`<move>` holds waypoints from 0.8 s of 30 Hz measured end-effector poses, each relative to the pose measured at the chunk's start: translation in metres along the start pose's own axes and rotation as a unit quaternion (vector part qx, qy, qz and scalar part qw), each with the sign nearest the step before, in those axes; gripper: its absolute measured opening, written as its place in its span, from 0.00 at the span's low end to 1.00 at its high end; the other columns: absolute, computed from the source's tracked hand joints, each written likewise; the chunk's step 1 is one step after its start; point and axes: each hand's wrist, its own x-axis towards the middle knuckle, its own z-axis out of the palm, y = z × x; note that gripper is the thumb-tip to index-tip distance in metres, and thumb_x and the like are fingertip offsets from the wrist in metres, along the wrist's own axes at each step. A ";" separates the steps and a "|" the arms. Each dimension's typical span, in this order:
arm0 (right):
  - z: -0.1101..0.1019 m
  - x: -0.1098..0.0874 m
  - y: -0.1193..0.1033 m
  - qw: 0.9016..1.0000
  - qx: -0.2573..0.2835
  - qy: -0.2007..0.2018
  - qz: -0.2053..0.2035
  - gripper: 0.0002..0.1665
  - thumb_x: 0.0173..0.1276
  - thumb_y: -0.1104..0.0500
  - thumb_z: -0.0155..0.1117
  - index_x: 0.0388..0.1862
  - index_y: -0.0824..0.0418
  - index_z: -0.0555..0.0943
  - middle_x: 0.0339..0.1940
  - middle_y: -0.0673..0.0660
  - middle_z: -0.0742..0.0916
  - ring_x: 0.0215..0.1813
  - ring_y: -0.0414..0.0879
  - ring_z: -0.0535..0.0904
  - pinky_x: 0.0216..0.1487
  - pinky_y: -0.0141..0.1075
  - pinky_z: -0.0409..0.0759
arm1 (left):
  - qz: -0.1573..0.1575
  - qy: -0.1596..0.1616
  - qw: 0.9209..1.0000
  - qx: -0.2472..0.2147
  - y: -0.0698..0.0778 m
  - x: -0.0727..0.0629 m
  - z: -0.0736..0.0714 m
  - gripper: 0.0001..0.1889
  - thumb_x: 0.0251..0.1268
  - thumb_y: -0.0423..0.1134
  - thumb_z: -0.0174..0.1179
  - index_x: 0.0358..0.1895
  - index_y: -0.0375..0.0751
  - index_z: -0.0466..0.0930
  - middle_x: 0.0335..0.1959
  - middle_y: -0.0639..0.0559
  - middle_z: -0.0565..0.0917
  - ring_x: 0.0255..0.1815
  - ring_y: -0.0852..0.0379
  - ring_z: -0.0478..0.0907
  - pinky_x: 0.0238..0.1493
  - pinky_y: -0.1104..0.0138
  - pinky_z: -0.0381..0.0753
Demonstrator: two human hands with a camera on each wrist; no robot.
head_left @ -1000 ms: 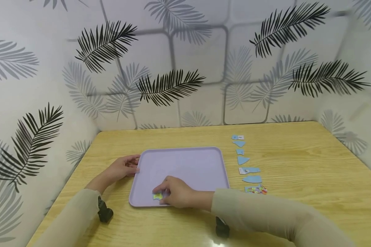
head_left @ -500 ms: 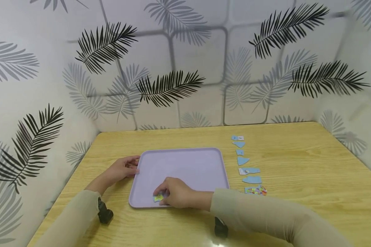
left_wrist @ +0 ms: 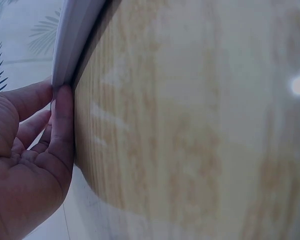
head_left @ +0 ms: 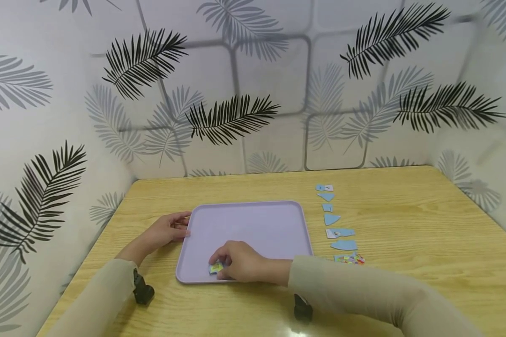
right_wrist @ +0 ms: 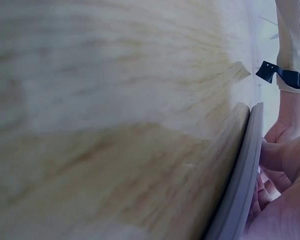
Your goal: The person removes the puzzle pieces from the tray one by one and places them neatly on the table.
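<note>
In the head view a lilac tray [head_left: 253,224] lies on the wooden table. My left hand [head_left: 166,230] grips its left rim, the thumb on the edge; the left wrist view shows the fingers [left_wrist: 64,115] against the rim. Low in the tray's left part is a small blue puzzle piece [head_left: 215,268] with a yellow print. My right hand [head_left: 242,263] holds this piece between thumb and fingers. In the right wrist view the tray wall hides the piece and most of the fingers.
Right of the tray, several light-blue puzzle pieces [head_left: 343,245] lie in a column on the table [head_left: 421,224]. The nearest one [head_left: 349,259] has a multicoloured print and lies close to the right sleeve. A patterned wall [head_left: 274,135] stands behind the table.
The puzzle piece has turned and shifted slightly under my right hand's fingers. My left hand and the tray stay in place.
</note>
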 end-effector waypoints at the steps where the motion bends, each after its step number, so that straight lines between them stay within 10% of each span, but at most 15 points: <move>1: -0.001 -0.001 0.000 1.000 0.003 0.000 0.001 0.13 0.55 0.65 0.76 0.41 0.57 0.88 0.31 0.47 0.79 0.34 0.37 0.73 0.37 0.27 0.74 | -0.001 0.001 1.000 0.000 0.000 0.000 0.000 0.34 0.67 0.27 0.59 0.73 0.28 0.56 0.59 0.35 0.69 0.50 0.52 0.72 0.49 0.64 0.82; 24: -0.082 -0.093 0.053 0.996 0.042 0.073 -0.016 0.16 0.58 0.66 0.73 0.47 0.58 0.86 0.38 0.47 0.83 0.39 0.44 0.75 0.38 0.33 0.77 | -0.001 0.003 1.000 0.001 0.000 0.001 0.003 0.34 0.66 0.27 0.59 0.74 0.29 0.55 0.59 0.35 0.69 0.51 0.52 0.71 0.49 0.64 0.82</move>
